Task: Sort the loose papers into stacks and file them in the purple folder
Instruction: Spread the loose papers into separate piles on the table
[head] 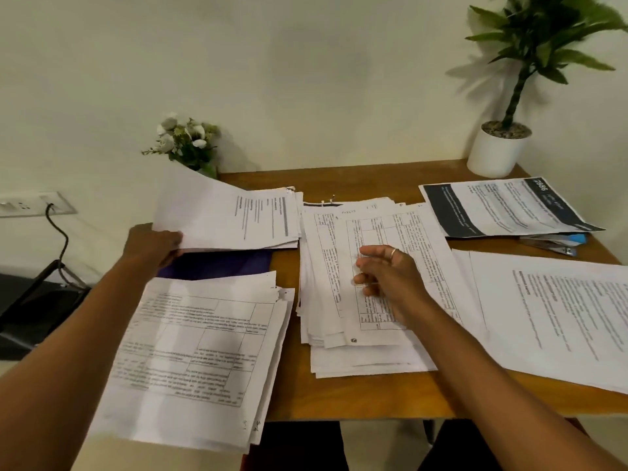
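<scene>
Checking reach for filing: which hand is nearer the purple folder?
Left. The left hand grips a paper stack beside the purple folder; the right hand is over the middle stack, farther right.

The single head-worn camera looks forward and down, close over the wooden table (356, 396) toward the wall.

The left arm (68, 351) reaches forward from the bottom left corner and the right arm (492, 362) from the bottom right, both bare to the wrist. The left hand (153, 244) shows its back, with fingers and thumb closed on the near left edge of a sheaf of papers (231, 219), which it holds raised on that side. The right hand (384, 270) is farther right, palm turned leftward, its fingers loosely curled and parted, gripping nothing.
</scene>
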`<state>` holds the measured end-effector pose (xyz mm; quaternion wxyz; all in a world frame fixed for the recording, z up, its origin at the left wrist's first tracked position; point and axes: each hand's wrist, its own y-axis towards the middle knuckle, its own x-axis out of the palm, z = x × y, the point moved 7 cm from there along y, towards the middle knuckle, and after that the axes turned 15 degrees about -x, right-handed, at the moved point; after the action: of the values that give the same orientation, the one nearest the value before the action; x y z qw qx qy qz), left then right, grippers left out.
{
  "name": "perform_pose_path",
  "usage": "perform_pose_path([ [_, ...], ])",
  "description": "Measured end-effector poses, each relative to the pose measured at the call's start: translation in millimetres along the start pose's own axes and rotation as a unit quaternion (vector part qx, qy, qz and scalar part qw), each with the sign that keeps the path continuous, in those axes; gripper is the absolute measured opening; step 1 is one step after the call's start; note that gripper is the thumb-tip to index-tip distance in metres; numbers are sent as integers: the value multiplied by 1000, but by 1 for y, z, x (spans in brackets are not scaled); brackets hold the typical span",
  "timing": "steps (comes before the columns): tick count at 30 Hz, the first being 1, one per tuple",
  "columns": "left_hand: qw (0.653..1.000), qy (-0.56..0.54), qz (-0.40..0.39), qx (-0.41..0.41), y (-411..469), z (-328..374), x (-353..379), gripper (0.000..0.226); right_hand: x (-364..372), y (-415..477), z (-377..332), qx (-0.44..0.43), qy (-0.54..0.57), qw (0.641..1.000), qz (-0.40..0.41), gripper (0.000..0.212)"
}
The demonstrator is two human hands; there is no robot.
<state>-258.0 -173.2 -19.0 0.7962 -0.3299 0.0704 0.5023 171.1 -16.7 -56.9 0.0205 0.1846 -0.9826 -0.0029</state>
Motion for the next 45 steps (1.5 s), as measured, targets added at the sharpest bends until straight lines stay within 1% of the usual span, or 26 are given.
perform_pose_path([
  [2,996,78,27,37,9,5,2,49,0,-1,7,11,11,1000,-1,21],
  [5,980,171,69,76,8,10,12,55,0,0,8,14,20,1000,-5,21],
  [7,966,202,130,95,5,15,15,70,1,-1,6,13,21,1000,-11,22],
  [9,935,242,224,128,-11,21,16,77,-1,-2,3,7,8,1000,-15,22],
  [10,917,264,253,159,-24,26,21,74,-4,-3,0,-5,-12,1000,-12,21],
  [11,906,277,255,192,-39,30,32,69,-11,-2,-6,-28,-49,998,-3,20],
  [12,903,283,234,224,-56,33,46,62,-21,0,-14,-61,-104,993,9,19],
  [13,907,279,186,255,-73,34,63,53,-35,3,-23,-96,-165,981,26,19],
  [15,917,262,37,299,-120,31,100,38,-68,12,-37,-143,-284,946,61,27],
  [16,915,259,-37,305,-145,25,117,31,-86,16,-38,-134,-339,928,76,39],
  [17,910,263,-98,304,-170,18,135,26,-103,21,-32,-106,-381,915,82,55],
  [18,901,273,-136,307,-194,12,150,24,-118,27,-20,-82,-407,907,77,72],
  [19,889,286,-154,322,-213,7,167,25,-130,34,-4,-68,-414,905,68,83],
  [20,878,303,-164,332,-228,0,184,30,-134,36,2,-63,-404,911,60,83],
  [22,867,341,-180,316,-245,-17,215,46,-121,21,-16,-70,-373,923,60,63],
  [24,877,348,-176,281,-250,-32,234,62,-112,10,-33,-107,-355,925,81,47],
  [26,899,323,-146,257,-252,-37,238,76,-111,3,-40,-143,-329,929,96,38],
  [28,910,314,-112,246,-252,-41,237,85,-111,-1,-44,-169,-305,931,104,37],
  [31,923,293,-97,231,-247,-44,232,92,-119,3,-43,-155,-220,958,97,49],
  [33,935,263,-105,212,-244,-45,230,94,-121,5,-38,-112,-199,972,58,56],
  [35,941,250,-115,198,-243,-44,229,93,-116,4,-33,-84,-233,969,-2,49],
  [36,941,249,-119,195,-243,-43,228,93,-113,3,-31,-77,-245,966,-17,45],
  [38,940,249,-124,195,-244,-39,226,90,-112,-1,-30,-70,-230,970,-20,40],
  [40,944,234,-143,182,-246,-37,223,82,-114,-3,-32,-67,-191,979,-4,35],
  [43,961,153,-170,153,-252,-35,213,69,-117,-6,-32,-50,-98,994,16,31],
  [45,964,111,-176,166,-257,-28,206,55,-113,-8,-36,-45,-61,997,19,31],
])
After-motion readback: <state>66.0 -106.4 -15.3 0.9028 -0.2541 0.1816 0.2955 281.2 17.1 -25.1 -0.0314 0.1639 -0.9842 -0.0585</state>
